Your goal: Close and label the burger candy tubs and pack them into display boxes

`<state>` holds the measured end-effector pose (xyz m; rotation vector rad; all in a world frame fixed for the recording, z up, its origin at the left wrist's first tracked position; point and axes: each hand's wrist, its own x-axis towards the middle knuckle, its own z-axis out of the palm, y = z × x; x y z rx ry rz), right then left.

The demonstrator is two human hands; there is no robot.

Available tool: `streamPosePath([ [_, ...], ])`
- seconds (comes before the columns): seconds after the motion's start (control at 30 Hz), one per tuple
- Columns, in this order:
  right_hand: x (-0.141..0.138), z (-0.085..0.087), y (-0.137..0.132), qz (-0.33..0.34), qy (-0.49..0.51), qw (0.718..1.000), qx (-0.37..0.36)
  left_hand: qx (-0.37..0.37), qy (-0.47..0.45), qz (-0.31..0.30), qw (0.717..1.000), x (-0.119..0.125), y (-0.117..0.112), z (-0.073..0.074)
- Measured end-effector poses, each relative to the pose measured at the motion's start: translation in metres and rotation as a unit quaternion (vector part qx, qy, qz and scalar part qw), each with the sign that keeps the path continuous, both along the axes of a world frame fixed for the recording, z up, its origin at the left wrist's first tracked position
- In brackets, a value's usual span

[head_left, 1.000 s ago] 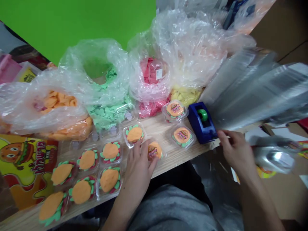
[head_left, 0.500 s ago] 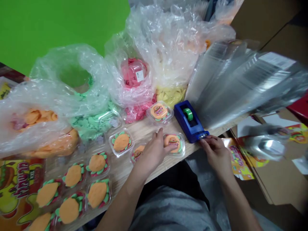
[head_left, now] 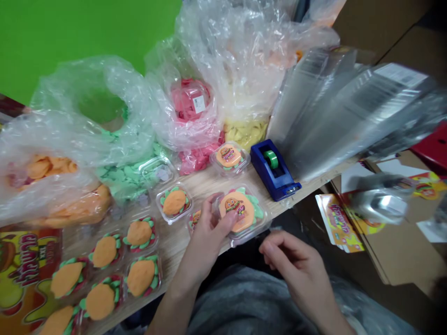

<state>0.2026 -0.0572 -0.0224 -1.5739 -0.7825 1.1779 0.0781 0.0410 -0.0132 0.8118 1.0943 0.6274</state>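
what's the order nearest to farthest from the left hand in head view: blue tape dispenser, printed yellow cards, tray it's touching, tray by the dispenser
From the left hand:
1. Clear burger-label tray, under its fingers, to its right.
2. Second clear tray, ahead, beside the dispenser.
3. Blue tape dispenser, ahead and to the right.
4. Printed yellow cards, far right, beyond the table edge.

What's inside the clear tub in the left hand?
In the clear tub, held by the left hand: an orange disc beneath a burger label, with green leaf-shaped pieces at its edge. The disc hides whatever lies beneath.
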Motion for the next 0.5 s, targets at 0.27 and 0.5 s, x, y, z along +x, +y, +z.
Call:
streamPosePath([
  [0.27,-0.005,0.014,0.02,0.143,0.022,0.989,0.005,-0.001,-0.063,0.037,0.997,-0.018,-0.012,0.009],
  [0.5,-0.022,-0.007,0.024,0.29,-0.203,0.921,0.16,-0.042,-0.075,0.008,0.996,-0.073,-0.026,0.009],
])
